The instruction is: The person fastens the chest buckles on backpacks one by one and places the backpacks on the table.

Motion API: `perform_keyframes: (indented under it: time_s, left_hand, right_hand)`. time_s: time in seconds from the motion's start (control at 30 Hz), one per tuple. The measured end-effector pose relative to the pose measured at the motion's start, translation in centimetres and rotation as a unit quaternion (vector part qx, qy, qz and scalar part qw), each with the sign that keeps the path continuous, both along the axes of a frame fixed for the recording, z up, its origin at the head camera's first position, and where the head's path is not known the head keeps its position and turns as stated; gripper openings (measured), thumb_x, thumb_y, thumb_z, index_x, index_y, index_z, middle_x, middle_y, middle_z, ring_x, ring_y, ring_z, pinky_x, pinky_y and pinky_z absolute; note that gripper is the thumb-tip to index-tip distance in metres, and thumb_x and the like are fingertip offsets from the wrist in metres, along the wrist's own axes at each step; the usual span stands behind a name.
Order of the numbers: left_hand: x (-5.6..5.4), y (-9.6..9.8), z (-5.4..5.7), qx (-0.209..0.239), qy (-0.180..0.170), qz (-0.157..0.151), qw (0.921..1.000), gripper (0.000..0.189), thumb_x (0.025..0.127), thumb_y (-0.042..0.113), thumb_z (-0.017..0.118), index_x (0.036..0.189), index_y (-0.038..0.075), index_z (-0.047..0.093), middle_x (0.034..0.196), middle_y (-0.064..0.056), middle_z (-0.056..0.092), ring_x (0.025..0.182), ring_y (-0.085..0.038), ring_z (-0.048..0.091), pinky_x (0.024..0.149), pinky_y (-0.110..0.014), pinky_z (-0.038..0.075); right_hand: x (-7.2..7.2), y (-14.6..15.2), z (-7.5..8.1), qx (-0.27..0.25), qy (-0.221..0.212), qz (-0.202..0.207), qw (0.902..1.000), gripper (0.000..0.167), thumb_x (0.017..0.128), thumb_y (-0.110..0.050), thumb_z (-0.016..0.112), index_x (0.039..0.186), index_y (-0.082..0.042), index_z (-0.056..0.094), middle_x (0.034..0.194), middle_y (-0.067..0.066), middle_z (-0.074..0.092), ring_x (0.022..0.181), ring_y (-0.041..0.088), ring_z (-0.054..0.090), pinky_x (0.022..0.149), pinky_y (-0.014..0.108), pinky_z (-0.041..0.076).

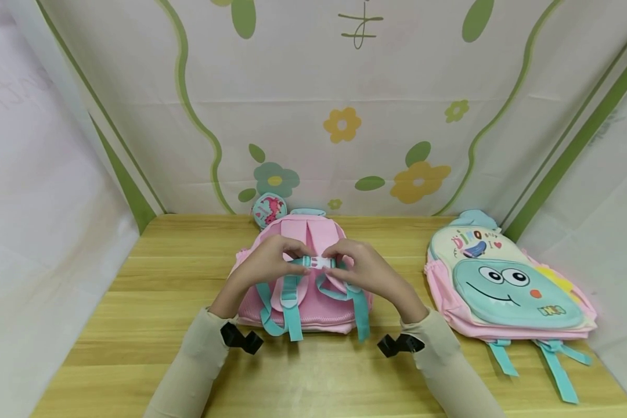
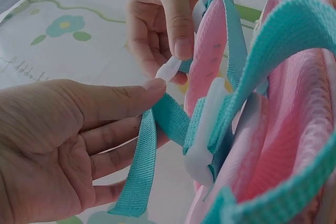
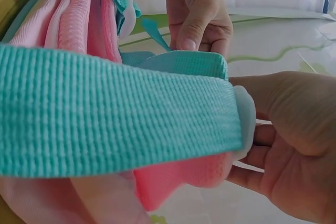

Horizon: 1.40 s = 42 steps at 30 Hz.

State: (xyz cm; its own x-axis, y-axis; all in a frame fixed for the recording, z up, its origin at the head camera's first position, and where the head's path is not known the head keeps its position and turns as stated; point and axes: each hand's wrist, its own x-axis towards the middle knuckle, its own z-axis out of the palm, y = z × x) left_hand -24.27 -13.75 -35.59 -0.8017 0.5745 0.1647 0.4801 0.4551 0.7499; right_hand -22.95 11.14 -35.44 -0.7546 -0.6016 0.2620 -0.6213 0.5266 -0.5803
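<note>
A pink backpack [image 1: 313,310] lies on the table with its shoulder straps up and teal webbing [image 1: 292,319] hanging from them. Above it, a white plastic buckle [image 1: 320,262] spans the gap between both hands. My left hand [image 1: 269,261] pinches the buckle's left end between thumb and fingers, where teal webbing [image 2: 139,166] trails down. From the other side, my right hand [image 1: 363,266] pinches its right end. Whether the two halves are fully clicked together I cannot tell. In the right wrist view, a wide teal strap [image 3: 121,114] and a white strap adjuster [image 3: 244,124] hide the buckle.
At the right lies a second backpack [image 1: 517,290] with a dinosaur face, its teal straps [image 1: 556,371] reaching toward the front edge. A round teal pouch [image 1: 269,210] sits by the pink backpack's top. Behind the wooden table [image 1: 177,278] hangs a flowered cloth [image 1: 303,75].
</note>
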Motion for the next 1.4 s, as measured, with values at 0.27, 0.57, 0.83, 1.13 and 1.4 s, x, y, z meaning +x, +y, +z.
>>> perform_keyframes:
  time_s: [0.27, 0.57, 0.83, 1.13, 1.4]
  left_hand:
    - [0.21, 0.13, 0.27, 0.009, -0.035, 0.028, 0.9989, 0.021, 0.084, 0.014, 0.084, 0.102, 0.011, 0.075, 0.098, -0.002, 0.077, 0.095, -0.016, 0.072, 0.083, -0.034, 0.057]
    - [0.08, 0.12, 0.07, 0.02, -0.028, 0.02, 0.9992, 0.018, 0.084, 0.012, 0.084, 0.099, 0.01, 0.074, 0.096, -0.003, 0.076, 0.093, -0.016, 0.072, 0.085, -0.043, 0.057]
    - [-0.04, 0.09, -0.1, 0.021, -0.02, 0.018, 0.9994, 0.018, 0.084, 0.012, 0.084, 0.098, 0.011, 0.074, 0.096, -0.002, 0.076, 0.093, -0.016, 0.072, 0.085, -0.042, 0.057]
    - [-0.05, 0.13, -0.16, 0.02, -0.018, 0.017, 0.9995, 0.017, 0.083, 0.012, 0.085, 0.096, 0.011, 0.073, 0.094, -0.002, 0.077, 0.091, -0.015, 0.072, 0.083, -0.041, 0.057]
    - [-0.07, 0.26, -0.22, 0.018, -0.016, 0.016, 0.9996, 0.017, 0.083, 0.012, 0.085, 0.096, 0.011, 0.073, 0.094, -0.001, 0.077, 0.091, -0.014, 0.072, 0.084, -0.041, 0.057]
  right_hand:
    - [-0.08, 0.12, 0.04, -0.016, -0.008, -0.004, 0.9998, 0.024, 0.088, -0.01, 0.08, 0.111, -0.007, 0.074, 0.103, 0.004, 0.075, 0.089, 0.017, 0.068, 0.086, 0.041, 0.059]
    - [-0.05, 0.17, 0.0, -0.025, -0.007, -0.011, 0.9996, 0.023, 0.086, -0.009, 0.081, 0.109, -0.007, 0.075, 0.101, 0.004, 0.076, 0.087, 0.013, 0.068, 0.084, 0.039, 0.059]
    - [-0.06, 0.23, -0.06, -0.026, 0.007, -0.012, 0.9996, 0.022, 0.086, -0.01, 0.082, 0.107, -0.008, 0.076, 0.099, 0.002, 0.076, 0.085, 0.013, 0.068, 0.082, 0.036, 0.059]
    - [-0.02, 0.15, 0.0, -0.024, 0.009, -0.008, 0.9996, 0.022, 0.087, -0.01, 0.081, 0.108, -0.007, 0.076, 0.1, 0.003, 0.076, 0.087, 0.018, 0.07, 0.084, 0.038, 0.059]
    - [-0.04, 0.11, -0.09, -0.014, 0.015, -0.01, 0.9997, 0.022, 0.087, -0.012, 0.081, 0.108, -0.007, 0.076, 0.099, 0.002, 0.076, 0.086, 0.017, 0.069, 0.084, 0.038, 0.059]
